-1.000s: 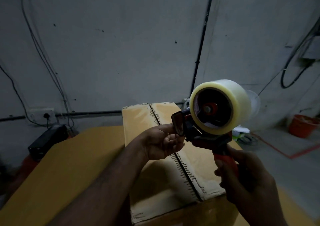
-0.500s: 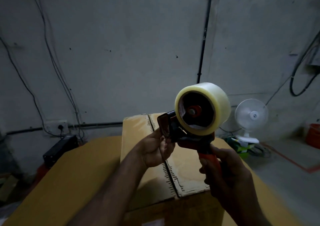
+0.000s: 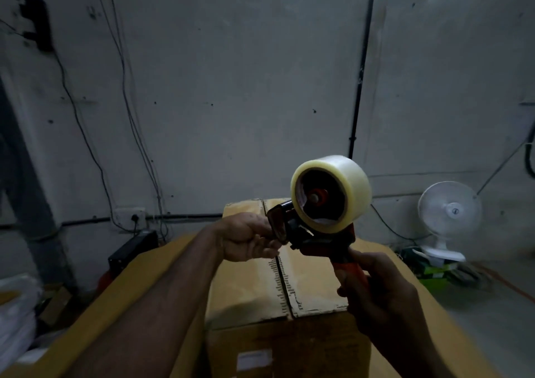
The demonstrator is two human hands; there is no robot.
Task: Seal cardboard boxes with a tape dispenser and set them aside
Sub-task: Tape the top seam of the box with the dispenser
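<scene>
This is a bare storeroom or packing area, not a home or an office. The wall [image 3: 231,88] is unpainted grey concrete, with loose cables [image 3: 124,88] trailing down it and a black conduit [image 3: 359,88] fixed on the surface. A wall socket [image 3: 128,217] sits low down with a plug in it. A closed cardboard box [image 3: 252,285] stands on a brown desk [image 3: 136,285], and a tape dispenser [image 3: 318,233] is held over it. A small white fan [image 3: 448,212] stands on the grey floor [image 3: 492,325], which carries a red painted line [image 3: 509,288]. White plastic bags [image 3: 14,319] are heaped at the left edge.
</scene>
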